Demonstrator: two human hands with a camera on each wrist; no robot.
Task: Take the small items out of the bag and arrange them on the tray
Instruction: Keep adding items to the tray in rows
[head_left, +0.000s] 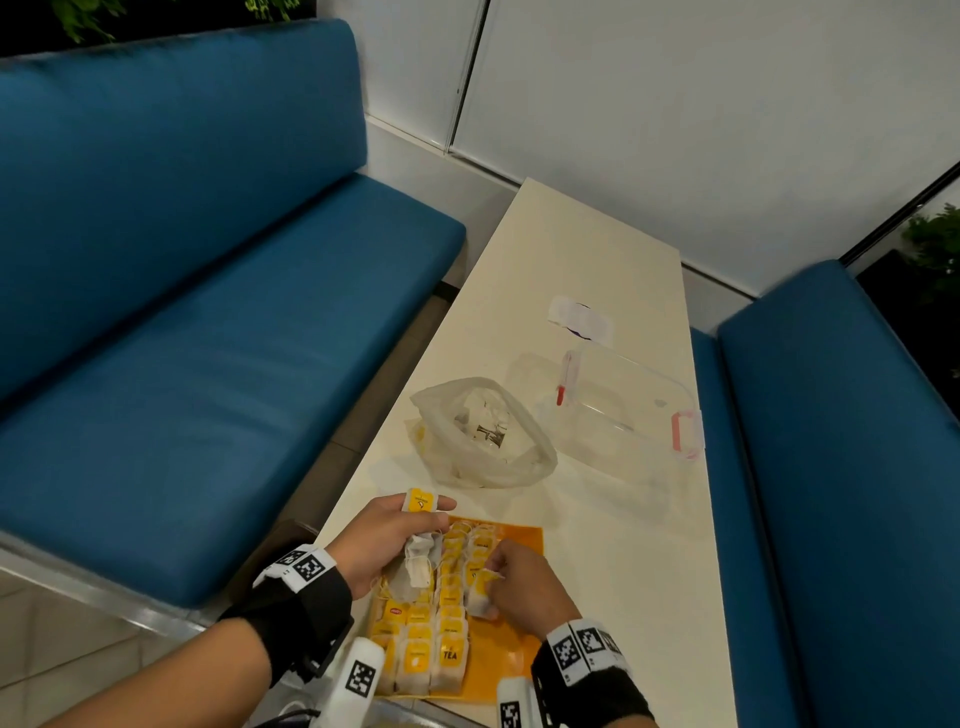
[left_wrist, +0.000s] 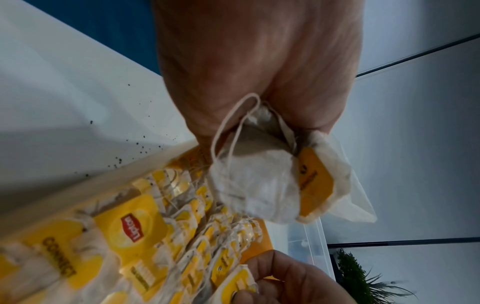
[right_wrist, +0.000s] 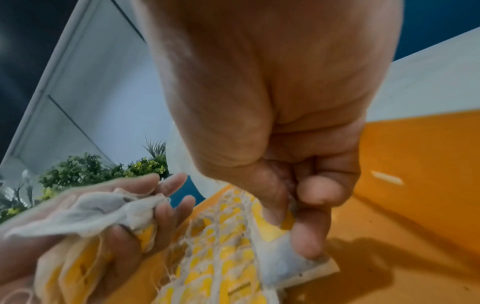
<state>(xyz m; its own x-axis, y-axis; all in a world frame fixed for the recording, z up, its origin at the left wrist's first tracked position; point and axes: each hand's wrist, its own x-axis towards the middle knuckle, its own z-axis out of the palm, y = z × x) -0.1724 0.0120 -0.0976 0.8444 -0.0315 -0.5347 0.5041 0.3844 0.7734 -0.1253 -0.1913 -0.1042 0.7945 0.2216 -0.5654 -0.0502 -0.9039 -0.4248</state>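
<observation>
An orange tray (head_left: 527, 540) lies at the table's near end, carrying rows of tea bags (head_left: 448, 613) with yellow tags. My left hand (head_left: 395, 535) hovers over the tray's left side and grips a bunch of tea bags (head_left: 418, 564), one yellow tag sticking up between its fingers. The same bunch (left_wrist: 265, 185) fills the left wrist view. My right hand (head_left: 519, 582) pinches a single tea bag (right_wrist: 291, 259) at the right edge of the rows, low against the tray (right_wrist: 415, 164). The crumpled clear plastic bag (head_left: 483, 436) sits open beyond the tray with more tea bags inside.
A clear plastic box (head_left: 623, 410) with red latches stands right of the bag. A pale sticker patch (head_left: 579, 318) marks the white table (head_left: 597, 249) farther back. Blue bench seats (head_left: 208, 338) flank the table on both sides. Dark tea crumbs (left_wrist: 140, 148) dot the tabletop.
</observation>
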